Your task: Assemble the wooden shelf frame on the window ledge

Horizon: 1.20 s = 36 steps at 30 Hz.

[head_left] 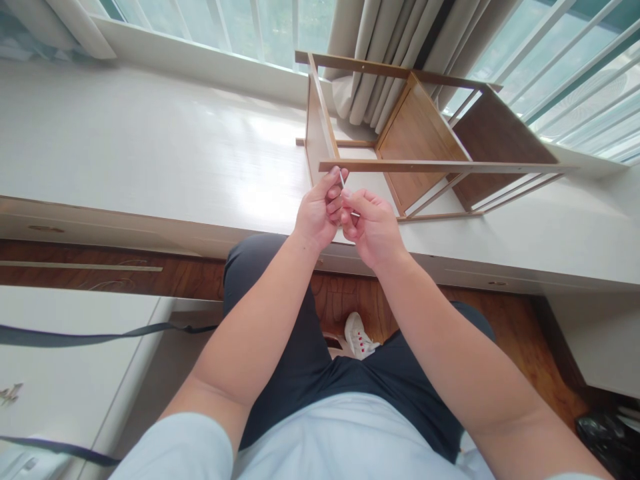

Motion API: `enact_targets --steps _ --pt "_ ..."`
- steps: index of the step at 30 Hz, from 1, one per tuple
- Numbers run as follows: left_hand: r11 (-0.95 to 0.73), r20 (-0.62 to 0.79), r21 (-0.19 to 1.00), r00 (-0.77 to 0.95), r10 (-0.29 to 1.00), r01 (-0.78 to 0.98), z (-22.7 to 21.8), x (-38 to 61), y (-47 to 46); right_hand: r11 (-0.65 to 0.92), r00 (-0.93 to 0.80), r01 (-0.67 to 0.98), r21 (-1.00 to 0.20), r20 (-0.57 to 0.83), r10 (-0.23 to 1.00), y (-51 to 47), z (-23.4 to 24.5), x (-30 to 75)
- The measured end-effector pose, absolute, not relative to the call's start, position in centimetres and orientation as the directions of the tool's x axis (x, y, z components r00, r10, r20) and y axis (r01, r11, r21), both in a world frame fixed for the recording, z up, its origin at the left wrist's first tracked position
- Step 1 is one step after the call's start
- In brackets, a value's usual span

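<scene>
My left hand [317,215] and my right hand [373,227] are raised together in front of me, fingers curled and touching. Between the fingertips they pinch a small thin metal piece [342,179] that sticks up; it looks like a screw or a small key, too small to name. Just beyond the hands a wooden shelf frame [425,133] lies on its side on the white window ledge [150,153]. One of its long slats [440,166] runs right behind my fingertips.
Curtains [395,53] hang behind the frame, with windows along the back. A white cabinet top [60,360] with a dark strap [100,332] is at lower left. The wooden floor, my knees and a white shoe [359,335] are below. A black bag [607,430] lies at lower right.
</scene>
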State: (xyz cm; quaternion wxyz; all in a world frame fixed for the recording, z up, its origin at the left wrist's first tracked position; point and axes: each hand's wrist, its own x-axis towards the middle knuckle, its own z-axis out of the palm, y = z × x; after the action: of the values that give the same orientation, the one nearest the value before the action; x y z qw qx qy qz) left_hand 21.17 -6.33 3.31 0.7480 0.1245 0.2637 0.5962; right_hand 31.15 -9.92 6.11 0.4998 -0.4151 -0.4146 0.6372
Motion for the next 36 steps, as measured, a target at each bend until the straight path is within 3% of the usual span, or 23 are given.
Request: enact_targets --steps 4,7,10,13,21,27,36 --pt "0.217 -0.196 0.491 0.135 0.971 -0.844 2.9 21.2 -6.1 -0.015 -0.064 -0.131 -0.991 -0.007 0.998 -9.7 6.3 31.2" --pt "0.227 -0.225 0.5 0.128 0.966 -0.836 3.0 21.2 -6.1 0.143 0.031 0.151 -0.978 0.15 0.988 -9.6 6.5 31.4" --pt "0.233 -0.244 0.488 0.125 0.962 -0.841 3.3 21.2 -6.2 0.279 0.055 0.496 -0.822 0.35 0.935 -9.6 6.6 31.6" --pt "0.216 -0.227 0.476 0.118 0.967 -0.853 3.3 21.3 -6.1 0.316 -0.001 0.667 -0.674 0.424 0.906 -9.7 6.7 31.5" --pt "0.222 -0.243 0.487 0.114 0.963 -0.845 2.8 21.3 -5.7 0.373 -0.144 0.776 -0.509 0.433 0.89 -9.5 7.0 31.5" --pt "0.222 -0.244 0.52 0.106 0.964 -0.825 2.9 21.2 -5.9 0.399 -0.159 0.759 -0.514 0.448 0.88 -9.1 7.2 31.7" --pt "0.241 -0.235 0.469 0.143 0.961 -0.85 3.4 21.2 -6.1 0.339 -0.101 0.815 -0.469 0.461 0.881 -9.9 7.7 31.6"
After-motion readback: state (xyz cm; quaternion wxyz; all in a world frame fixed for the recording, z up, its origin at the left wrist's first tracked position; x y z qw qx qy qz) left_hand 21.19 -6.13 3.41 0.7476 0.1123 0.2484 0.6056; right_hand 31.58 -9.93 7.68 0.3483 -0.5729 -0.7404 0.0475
